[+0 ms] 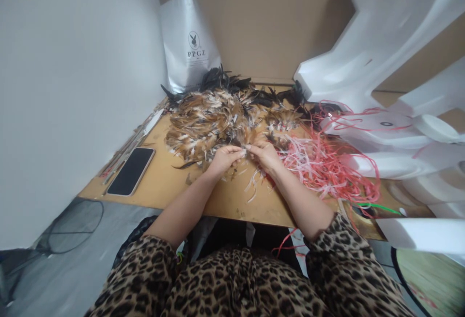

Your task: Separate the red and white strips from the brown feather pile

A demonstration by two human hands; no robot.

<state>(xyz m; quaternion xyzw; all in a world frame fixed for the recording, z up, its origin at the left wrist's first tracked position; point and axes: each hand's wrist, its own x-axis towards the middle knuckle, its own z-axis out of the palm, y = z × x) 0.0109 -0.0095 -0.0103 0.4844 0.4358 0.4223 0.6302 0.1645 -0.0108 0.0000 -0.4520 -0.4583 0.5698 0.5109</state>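
Observation:
A big heap of brown, white and black feathers lies on the wooden table. At its near edge my left hand and my right hand meet fingertip to fingertip. Both pinch a small bunch of feathers between them. A few pale feather ends and strips hang below my right hand. A tangle of pink and red plastic strips lies just right of my right hand.
A black phone lies face up on the table's left side, next to thin sticks. A silver bag leans at the back. White foam blocks crowd the right side. A white wall stands left.

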